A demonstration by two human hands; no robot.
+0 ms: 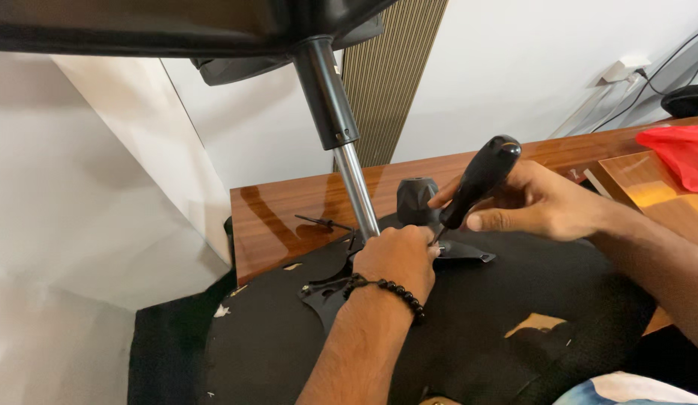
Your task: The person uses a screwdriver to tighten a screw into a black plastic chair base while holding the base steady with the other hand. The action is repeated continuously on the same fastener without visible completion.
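Head view, landmark = chrome gas-lift column (358,187). Nearest the camera: black fabric-covered underside of a chair seat (469,322), matte and slightly torn, with a tan patch showing through to the right of the column base. On it, a flat black metal plate (326,296) with pointed cut edges sits at the column foot.

Left hand (398,259), black bead bracelet (386,289) on the wrist, rests just right of the column base with fingers curled down onto the plate; fingertips hidden, so what they pinch can't be told.

Right hand (533,202), further right of the column, wraps a smooth black screwdriver handle (480,180): fingers closed around it, thumb along the side. Tool tilts down-left, its thin shaft meeting the plate beside the left hand.

Just behind, right of the column: a faceted dark grey knob (416,199). Beyond it, glossy brown wooden desk (289,210). Far right: crumpled red cloth (683,150). Above the column: wider black sleeve and moulded black plastic base (176,30).
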